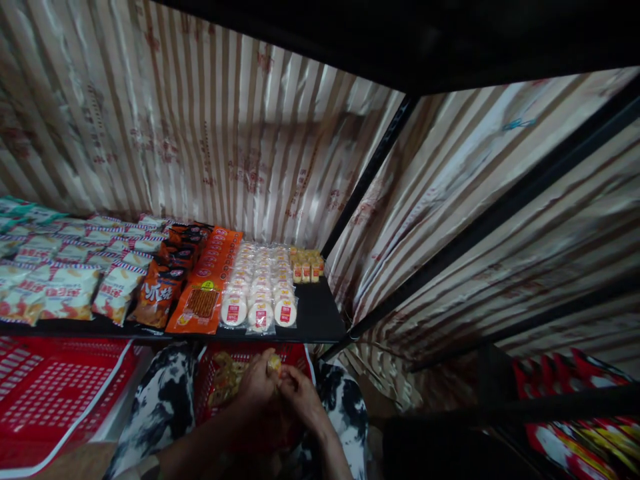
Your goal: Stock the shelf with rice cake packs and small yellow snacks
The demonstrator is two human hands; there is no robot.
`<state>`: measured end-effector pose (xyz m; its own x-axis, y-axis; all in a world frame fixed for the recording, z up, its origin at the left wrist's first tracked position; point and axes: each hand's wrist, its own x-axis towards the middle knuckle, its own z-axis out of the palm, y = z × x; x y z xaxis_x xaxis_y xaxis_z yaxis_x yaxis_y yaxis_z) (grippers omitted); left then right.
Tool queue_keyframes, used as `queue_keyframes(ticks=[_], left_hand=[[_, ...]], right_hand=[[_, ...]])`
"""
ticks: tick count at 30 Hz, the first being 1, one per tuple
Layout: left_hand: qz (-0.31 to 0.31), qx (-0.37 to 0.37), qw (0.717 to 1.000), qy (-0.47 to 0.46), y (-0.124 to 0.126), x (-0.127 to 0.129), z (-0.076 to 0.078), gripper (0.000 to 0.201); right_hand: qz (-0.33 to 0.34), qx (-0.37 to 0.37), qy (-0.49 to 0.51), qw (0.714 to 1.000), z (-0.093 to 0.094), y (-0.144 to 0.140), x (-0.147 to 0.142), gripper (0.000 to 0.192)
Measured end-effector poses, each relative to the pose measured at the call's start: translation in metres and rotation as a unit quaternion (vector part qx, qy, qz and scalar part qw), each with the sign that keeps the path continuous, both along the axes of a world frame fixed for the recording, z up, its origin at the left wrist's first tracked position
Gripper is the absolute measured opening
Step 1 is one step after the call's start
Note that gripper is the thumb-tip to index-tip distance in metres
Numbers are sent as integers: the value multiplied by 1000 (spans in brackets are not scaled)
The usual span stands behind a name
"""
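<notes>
We hold a small pale yellowish snack packet (273,363) between both hands, just above a red plastic mesh basket (300,353) that sits on our lap, below the front edge of the shelf. Our left hand (257,383) is curled around the packet from the left, and our right hand (300,395) closes in on it from the right, fingertips pinched on it; both grips are narrow and taken up by the packet. Inside the basket, just left of our hands, lie more small yellowish packets, though they are too blurred to count

Above, the black metal shelf (320,313) already carries neat rows: small yellow-and-red packets (306,264) at the back right corner, clear-wrapped round white cakes with red labels (260,287) beside them, a long orange pack of stick snacks (205,287), dark orange crisp bags (163,287), and white-and-red striped snack bags (75,280) further left. As far as we can judge, most of the shelf is filled, with a bare patch in front of the yellow-and-red packets, and some stock remains in the basket

A second red mesh basket (55,393) lies to our left, and striped foil sheeting (210,133) hangs behind the shelf
</notes>
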<state>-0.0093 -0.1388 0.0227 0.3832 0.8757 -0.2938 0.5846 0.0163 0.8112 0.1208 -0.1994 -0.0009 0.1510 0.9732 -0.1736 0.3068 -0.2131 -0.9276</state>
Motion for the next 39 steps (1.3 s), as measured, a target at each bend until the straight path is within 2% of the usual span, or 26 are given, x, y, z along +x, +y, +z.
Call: queue_keyframes(ticks=[3,6,9,15,22,26,29,35,39], left_hand=[[-11,14,1000,8,1,5,0,56],[-28,23,999,10,1,11,4,56],[-39,31,999,-3,3,17,11,54],[-57,56,997,-15,11,34,31,56],[-80,94,992,-28,24,61,44,56],[-102,133,986,-10,32,79,45,56],[-122,149,981,-2,38,91,51,56],[-143,148,978,38,51,113,68,51],[-144,155,975,68,60,126,71,53]], right_hand=[[-19,-4,27,999,-1,-1,2,36],[-39,4,16,999,0,-2,5,33],[-47,16,-2,999,9,-3,9,28],[-29,40,-1,999,34,-1,25,32],[-76,83,-60,992,39,6,49,37],[-85,87,-101,987,46,11,64,35],[-118,89,-100,984,52,17,74,37],[-159,87,-78,980,61,32,83,37],[-164,89,-119,975,60,45,92,35]])
